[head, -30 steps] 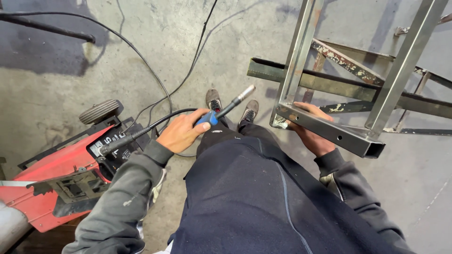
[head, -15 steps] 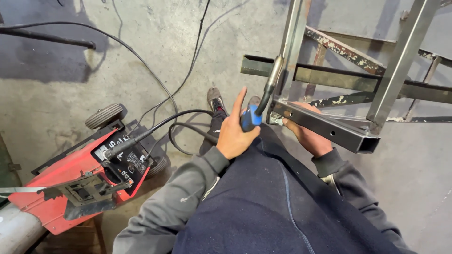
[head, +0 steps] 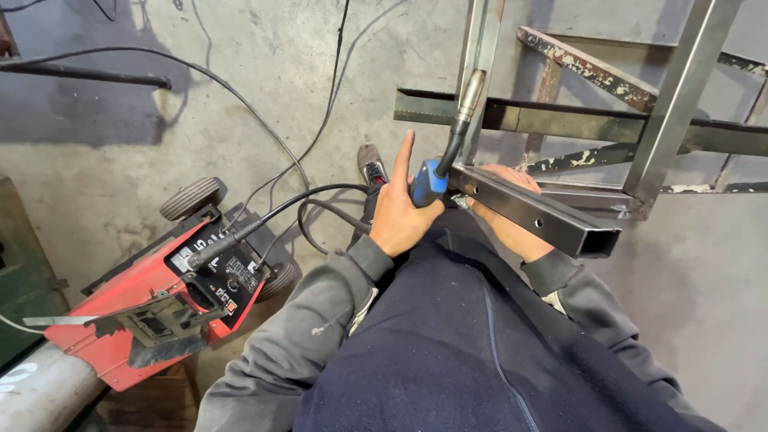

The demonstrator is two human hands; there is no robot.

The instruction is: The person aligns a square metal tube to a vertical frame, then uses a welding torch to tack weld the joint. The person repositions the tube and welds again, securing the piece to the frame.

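Head view shows the left hand (head: 398,218) gripping the blue welding torch (head: 442,157), index finger straight, nozzle up beside the square steel tube (head: 534,211), which the right hand (head: 504,214) holds from below at the metal frame (head: 680,96).

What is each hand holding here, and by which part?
Left hand grips the welding torch by its blue handle; right hand holds the square steel tube from underneath.

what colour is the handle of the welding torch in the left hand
Blue, with a black neck and a metal nozzle. The welding torch handle shows best in the head view, gripped by the left hand.
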